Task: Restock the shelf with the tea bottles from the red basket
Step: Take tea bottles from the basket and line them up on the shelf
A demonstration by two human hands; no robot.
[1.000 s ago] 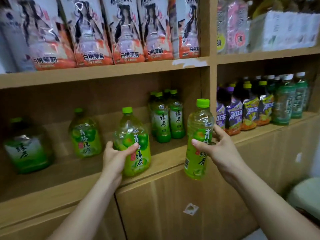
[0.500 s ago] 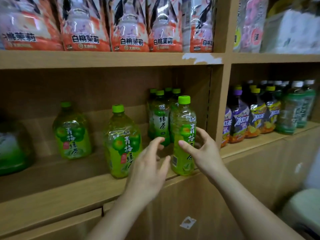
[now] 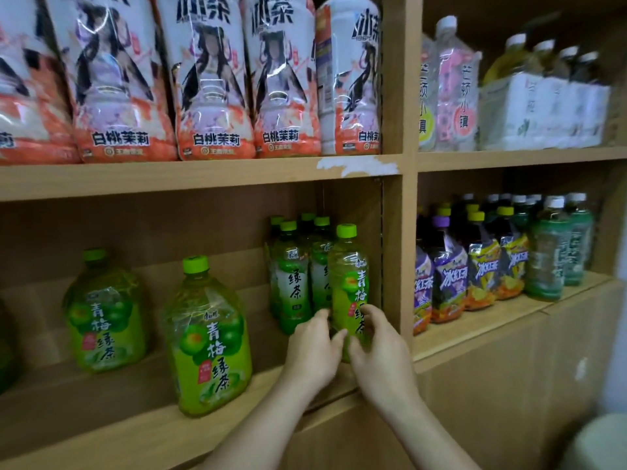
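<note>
Behind our clasping left hand (image 3: 312, 349) and right hand (image 3: 381, 356) we lose the upright, green-capped tea bottle (image 3: 349, 283) at its base.

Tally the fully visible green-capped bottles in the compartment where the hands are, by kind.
Large plum green tea bottles: 2
Slim green tea bottles, by caps seen: 4
Slim plum green tea bottle, held by left hand and right hand: 1
Total: 7

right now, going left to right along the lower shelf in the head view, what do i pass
wide plum tea bottle → second wide plum tea bottle → slim green tea bottles → slim plum tea bottle → wooden divider → purple-capped bottles → yellow-capped bottles → white-capped green bottles
</note>
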